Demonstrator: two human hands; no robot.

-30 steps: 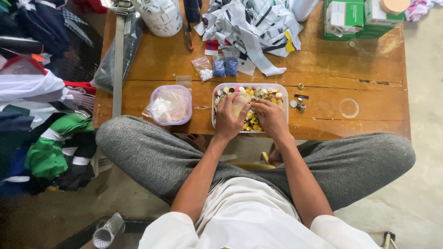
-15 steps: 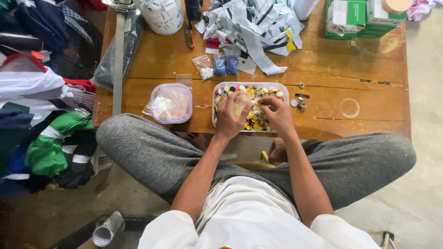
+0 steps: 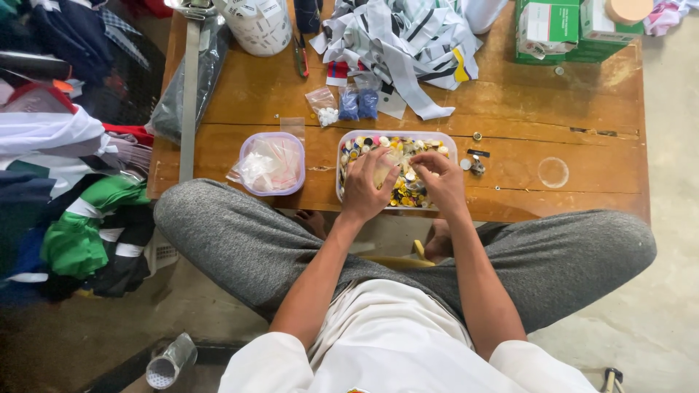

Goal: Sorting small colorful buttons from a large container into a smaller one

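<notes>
— Where are we working? 
— In the clear tray of coloured buttons (image 3: 408, 191) at the near edge of the counter (image 3: 510, 124). Our left hand (image 3: 365, 188) is holding a small clear bag (image 3: 384, 166) over the tray.
— And the right hand (image 3: 439, 182)?
— Its grip is pinching closed above the buttons; what it has, we cannot tell. We're keeping both hands low over the tray.
</notes>
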